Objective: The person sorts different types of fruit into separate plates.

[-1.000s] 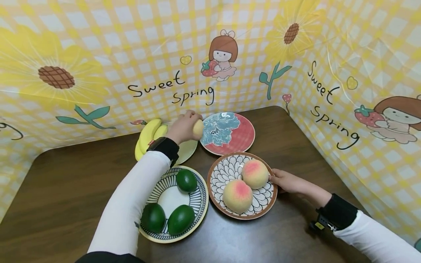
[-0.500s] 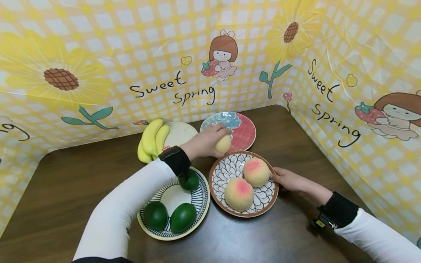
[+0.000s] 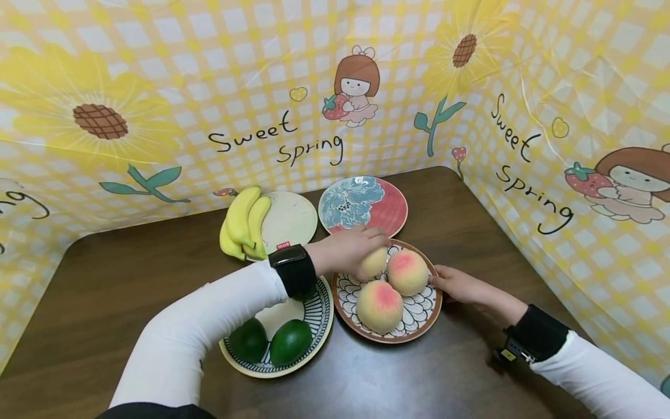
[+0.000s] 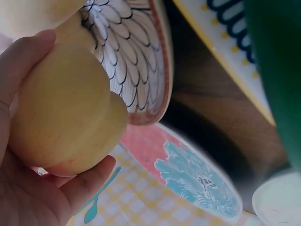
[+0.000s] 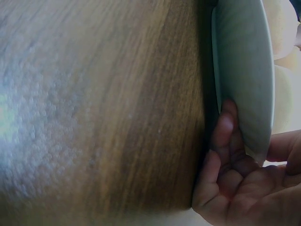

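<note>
In the head view my left hand grips a peach over the upper left part of a brown-rimmed plate. The left wrist view shows fingers and thumb wrapped around this peach. Two more peaches, a front one and a rear one, lie on the plate, pink sides up. At the plate's right edge my right hand pinches the rim. From the right wrist, the thumb is above the rim and the curled fingers of this hand are beneath the plate.
A bowl-like patterned plate with avocados stands at front left, partly under the left forearm. Bananas lie on a cream plate behind it. A red and blue flower plate is at the back, before a checked cloth wall.
My left hand has carried the peach from the cream plate rightward, past the flower plate, to over the brown-rimmed plate. The right hand keeps its hold on the rim.
</note>
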Motion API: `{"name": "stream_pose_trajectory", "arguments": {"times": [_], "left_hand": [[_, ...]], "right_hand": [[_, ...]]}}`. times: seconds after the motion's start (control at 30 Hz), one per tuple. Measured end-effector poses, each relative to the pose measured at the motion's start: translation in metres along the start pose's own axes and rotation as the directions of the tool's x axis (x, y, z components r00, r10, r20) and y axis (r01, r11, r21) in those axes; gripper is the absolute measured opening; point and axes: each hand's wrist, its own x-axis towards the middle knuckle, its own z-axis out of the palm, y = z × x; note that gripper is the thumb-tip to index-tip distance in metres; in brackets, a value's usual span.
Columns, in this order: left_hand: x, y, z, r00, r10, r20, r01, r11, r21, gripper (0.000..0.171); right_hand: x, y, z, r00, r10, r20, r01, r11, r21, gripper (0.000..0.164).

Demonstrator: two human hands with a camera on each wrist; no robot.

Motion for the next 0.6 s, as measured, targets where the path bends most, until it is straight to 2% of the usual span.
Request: {"name": "stream_pose_trajectory", "arguments": {"times": [0.3, 0.6], "left_hand": [[0.000, 0.001, 0.008, 0.998, 0.066, 0.017, -0.067, 0.994, 0.089, 0.072], [0.001, 0.001, 0.013, 0.998, 0.062, 0.032, -0.065, 0.993, 0.098, 0.070]], "right_hand": [[0.001, 0.000, -0.003, 1.000, 0.001, 0.004, -0.001, 1.000, -0.007, 0.040], [0.001, 0.003, -0.003, 1.000, -0.004, 0.010, 0.004, 1.000, 0.012, 0.039]]}}
